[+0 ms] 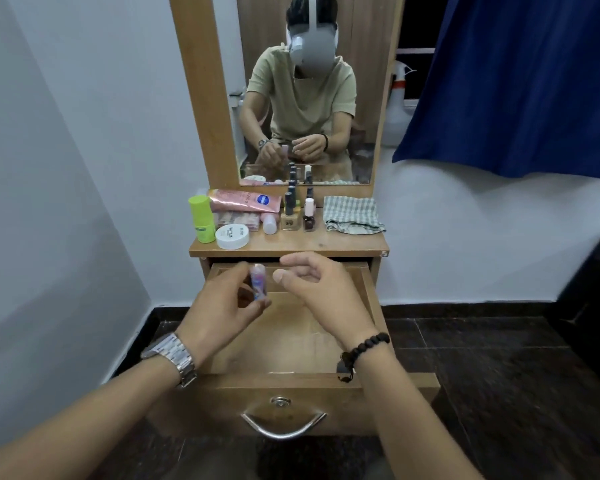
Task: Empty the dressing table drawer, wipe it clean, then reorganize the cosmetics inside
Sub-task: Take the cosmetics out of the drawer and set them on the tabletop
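Purple little tube (258,282) sits pinched in my left hand (222,306) above the open, bare drawer (368,289); my right hand (312,289) hovers loose beside it. I should lay it flat in a back corner, leaving room.

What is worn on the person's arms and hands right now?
Both forearms are bare, with no sleeves in view and no gloves. The left hand has a silver metal link watch at its wrist. The right hand has a dark beaded bracelet at its wrist.
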`<state>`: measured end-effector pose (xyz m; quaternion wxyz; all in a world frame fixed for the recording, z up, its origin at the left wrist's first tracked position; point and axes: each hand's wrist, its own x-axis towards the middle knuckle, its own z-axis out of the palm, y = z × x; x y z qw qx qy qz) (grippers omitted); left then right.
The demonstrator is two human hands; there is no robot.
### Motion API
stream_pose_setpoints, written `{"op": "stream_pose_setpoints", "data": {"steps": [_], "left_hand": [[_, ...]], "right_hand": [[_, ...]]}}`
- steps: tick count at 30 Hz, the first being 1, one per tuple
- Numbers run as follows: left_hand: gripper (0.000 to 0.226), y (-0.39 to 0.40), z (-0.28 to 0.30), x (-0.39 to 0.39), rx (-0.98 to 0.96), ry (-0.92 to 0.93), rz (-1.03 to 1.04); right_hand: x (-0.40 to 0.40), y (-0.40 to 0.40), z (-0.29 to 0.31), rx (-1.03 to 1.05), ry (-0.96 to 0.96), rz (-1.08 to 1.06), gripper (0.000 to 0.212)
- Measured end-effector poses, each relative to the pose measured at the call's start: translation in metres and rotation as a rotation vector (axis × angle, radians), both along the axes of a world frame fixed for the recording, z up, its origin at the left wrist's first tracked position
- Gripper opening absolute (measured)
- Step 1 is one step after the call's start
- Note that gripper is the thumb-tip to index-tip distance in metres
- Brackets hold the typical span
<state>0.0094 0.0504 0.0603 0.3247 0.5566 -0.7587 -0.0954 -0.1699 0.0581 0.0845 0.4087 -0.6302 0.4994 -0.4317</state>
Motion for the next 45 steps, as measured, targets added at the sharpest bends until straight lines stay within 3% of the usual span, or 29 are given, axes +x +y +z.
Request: {"op": "stream_pose_setpoints", "data": {"steps": [4,10,13,27,30,33,35,36,38,41,45], "left_hand": [[0.04,-0.034,0.012,0.005,0.013,0.106,0.044],[0.022,-0.092,0.046,0.002,-0.09,-0.003,0.101],[0.019,-0.119,0.047,0.006,-0.054,-0.013,0.146],[0.028,-0.157,0.033,0.011,-0.028,-0.121,0.228],[0.039,-0.157,0.032,0.012,0.007,-0.108,0.234],[0.058,-0.143,0.042,0.006,-0.222,-0.118,0.233],[0.047,-0.114,0.05,-0.007,-0.444,-0.065,0.103],[0.037,-0.095,0.052,-0.013,-0.451,-0.029,-0.028],[0.02,-0.063,0.045,-0.017,-0.229,-0.082,-0.293],[0.019,-0.033,0.012,-0.011,0.343,-0.369,-0.516],[0.022,-0.019,-0.024,-0.009,0.71,-0.348,-0.593]], "right_hand": [[-0.007,0.007,-0.012,0.021,-0.192,-0.067,0.019],[-0.015,0.003,-0.012,0.028,-0.224,-0.062,0.016],[-0.016,0.0,-0.017,0.039,-0.247,-0.07,0.016],[-0.026,-0.01,-0.026,0.034,-0.279,-0.067,0.018],[-0.025,-0.01,-0.026,0.035,-0.268,-0.065,0.019],[-0.03,-0.011,-0.027,0.041,-0.219,-0.082,0.019],[-0.04,-0.013,-0.026,0.049,-0.135,-0.112,0.019],[-0.047,-0.013,-0.025,0.051,-0.086,-0.132,0.019],[-0.06,-0.015,-0.024,0.035,0.042,-0.17,0.019],[-0.065,-0.015,-0.029,0.046,0.298,-0.13,0.02],[-0.054,-0.011,-0.037,0.189,0.604,0.093,0.025]]}}
